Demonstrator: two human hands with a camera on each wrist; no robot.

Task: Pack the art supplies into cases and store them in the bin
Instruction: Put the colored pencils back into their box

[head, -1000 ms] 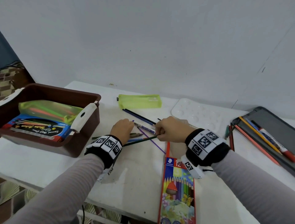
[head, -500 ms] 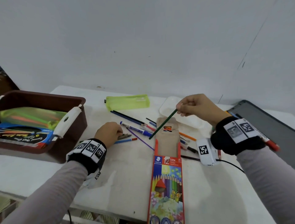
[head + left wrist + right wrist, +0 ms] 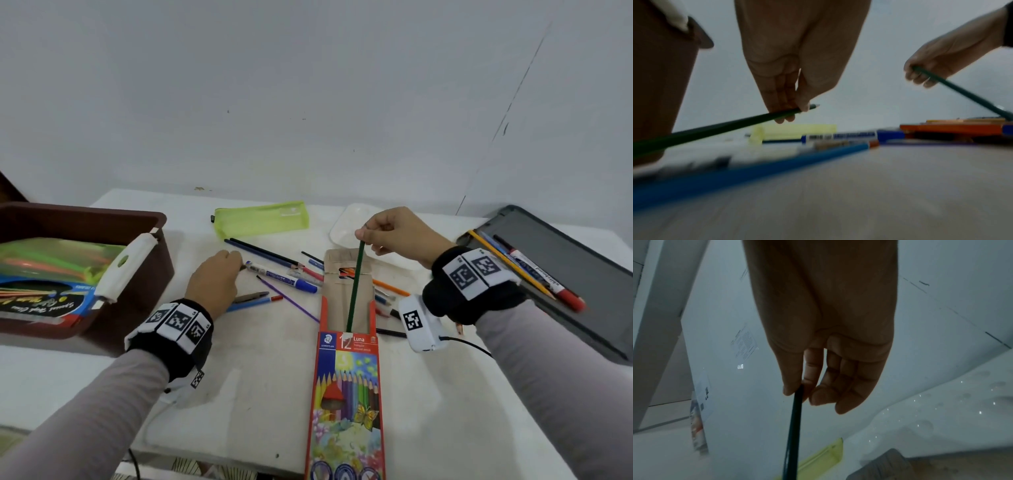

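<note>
Above the open coloured-pencil box [image 3: 346,394] on the table [image 3: 260,373], the right hand [image 3: 397,233] pinched a green pencil [image 3: 355,284], its tip entering the box. The left hand [image 3: 214,282] pinched another dark pencil [image 3: 725,125] beside the brown bin [image 3: 85,219].

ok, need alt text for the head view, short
A person's right hand pinches the top of a dark green pencil, lowering its tip into an open coloured-pencil box on a white table. The left hand reaches into loose pens and pencils, with a brown bin at the left holding packed supplies.
</note>
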